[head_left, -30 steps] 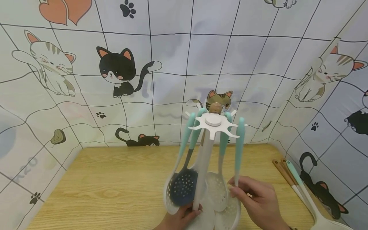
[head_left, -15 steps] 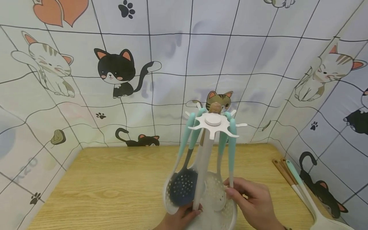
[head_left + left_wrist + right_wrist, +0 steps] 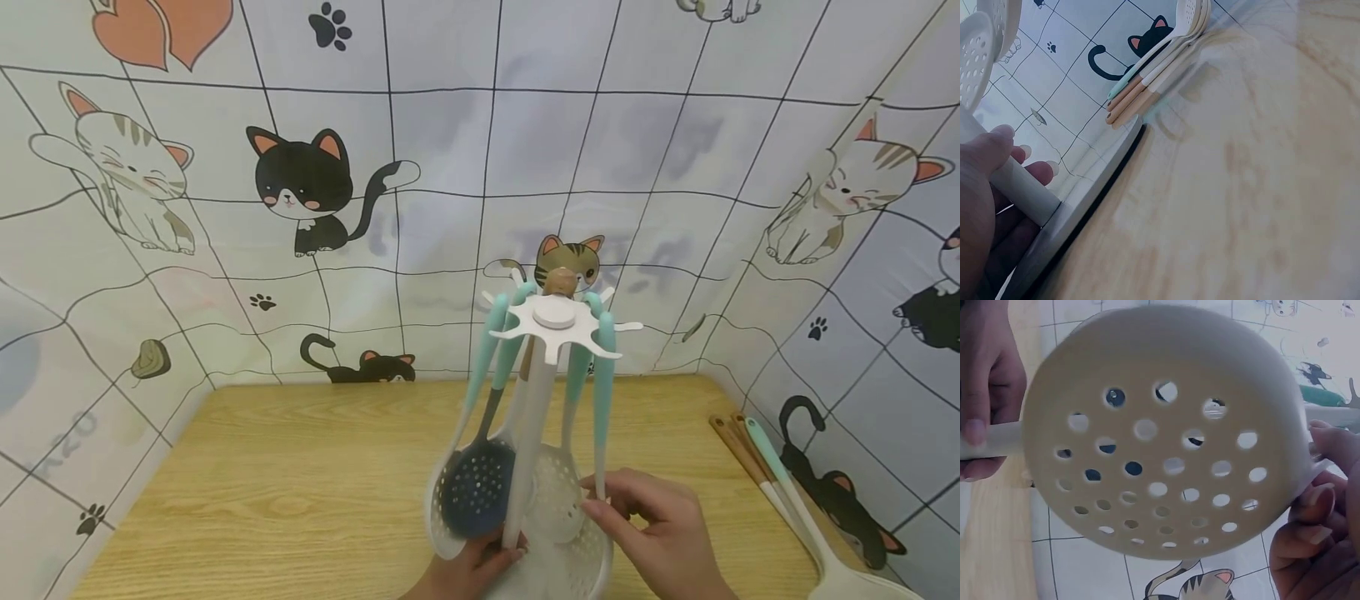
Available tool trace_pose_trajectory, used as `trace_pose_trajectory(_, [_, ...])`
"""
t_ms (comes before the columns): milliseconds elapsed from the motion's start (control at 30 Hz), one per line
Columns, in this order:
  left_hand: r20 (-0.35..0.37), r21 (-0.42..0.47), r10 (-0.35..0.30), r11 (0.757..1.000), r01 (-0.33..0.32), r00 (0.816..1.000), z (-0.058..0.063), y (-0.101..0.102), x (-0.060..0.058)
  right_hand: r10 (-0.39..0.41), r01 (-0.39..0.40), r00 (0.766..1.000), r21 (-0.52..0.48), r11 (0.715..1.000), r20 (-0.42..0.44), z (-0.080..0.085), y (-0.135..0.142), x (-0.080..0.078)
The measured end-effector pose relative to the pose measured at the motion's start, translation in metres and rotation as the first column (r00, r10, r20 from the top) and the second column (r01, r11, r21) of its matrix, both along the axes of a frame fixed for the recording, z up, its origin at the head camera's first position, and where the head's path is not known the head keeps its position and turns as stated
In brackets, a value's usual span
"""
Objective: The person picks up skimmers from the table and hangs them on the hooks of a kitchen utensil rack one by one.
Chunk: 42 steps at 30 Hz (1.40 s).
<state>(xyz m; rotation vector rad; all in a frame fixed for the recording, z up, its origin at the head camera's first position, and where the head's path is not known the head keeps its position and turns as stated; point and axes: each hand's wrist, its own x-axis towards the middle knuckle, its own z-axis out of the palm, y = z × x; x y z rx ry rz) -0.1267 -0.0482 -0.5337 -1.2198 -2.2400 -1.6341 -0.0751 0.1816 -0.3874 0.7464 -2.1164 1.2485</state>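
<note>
A white utensil stand point(image 3: 553, 313) with a star of hooks rises in the head view. My left hand point(image 3: 467, 573) grips its post low down; in the left wrist view the fingers curl round the post point(image 3: 1025, 192) just above the flat base point(image 3: 1100, 169). My right hand point(image 3: 660, 527) pinches the pale neck of a skimmer with a mint handle point(image 3: 603, 367), whose top is at a right-hand hook. The skimmer's wide holed bowl point(image 3: 1146, 450) fills the right wrist view. A dark blue slotted ladle point(image 3: 478, 492) and a pale slotted spoon point(image 3: 557, 493) hang from other hooks.
On the right of the wooden table point(image 3: 300, 492) lie several more utensils, among them a wooden-handled one point(image 3: 738, 454) and a white one with a mint handle point(image 3: 772, 450). A cat-print sheet point(image 3: 450, 167) covers the walls behind and at both sides.
My right hand has moved left with the skimmer, bringing its handle from outside the hooks in against the right-hand hook. The left hand keeps its place on the post.
</note>
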Motion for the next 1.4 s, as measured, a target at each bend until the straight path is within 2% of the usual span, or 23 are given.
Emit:
trace_pose_trajectory(167, [0.011, -0.009, 0.009, 1.000, -0.009, 1.000, 0.000, 0.001, 0.000, -0.109, 0.107, 0.993, 0.040, 0.993, 0.053, -0.006, 0.007, 0.002])
trace_pose_trajectory(333, [-0.051, -0.007, 0.038, 0.999, -0.038, 0.998, -0.002, 0.001, 0.000, -0.238, 0.228, 0.967, 0.115, 0.967, 0.088, -0.005, 0.015, 0.007])
trace_pose_trajectory(433, [-0.072, -0.010, 0.047, 0.999, -0.048, 0.996, -0.001, 0.002, -0.001, -0.284, 0.266, 0.951, 0.146, 0.953, 0.120, -0.005, 0.023, 0.010])
trace_pose_trajectory(633, [0.013, -0.026, 0.027, 0.999, -0.027, 1.000, 0.001, 0.003, 0.000, -0.345, 0.299, 0.922, 0.245, 0.922, 0.176, 0.001, 0.036, 0.019])
trace_pose_trajectory(733, [0.023, -0.028, 0.018, 0.999, -0.017, 1.000, 0.000, 0.004, 0.000, -0.334, 0.273, 0.920, 0.275, 0.922, 0.204, 0.001, 0.041, 0.022])
trace_pose_trajectory(1067, [0.010, -0.036, 0.034, 0.999, -0.034, 0.999, -0.004, 0.003, 0.000, -0.230, 0.181, 0.952, 0.235, 0.955, 0.202, 0.002, 0.025, 0.027])
trace_pose_trajectory(1300, [0.025, -0.063, 0.057, 0.996, -0.056, 0.998, -0.002, 0.001, 0.001, -0.253, 0.189, 0.928, 0.237, 0.953, 0.274, 0.001, 0.020, 0.030])
trace_pose_trajectory(1400, [0.058, -0.085, 0.061, 0.995, -0.056, 0.996, -0.001, 0.000, 0.002, -0.245, 0.183, 0.932, 0.238, 0.954, 0.267, -0.002, 0.019, 0.030])
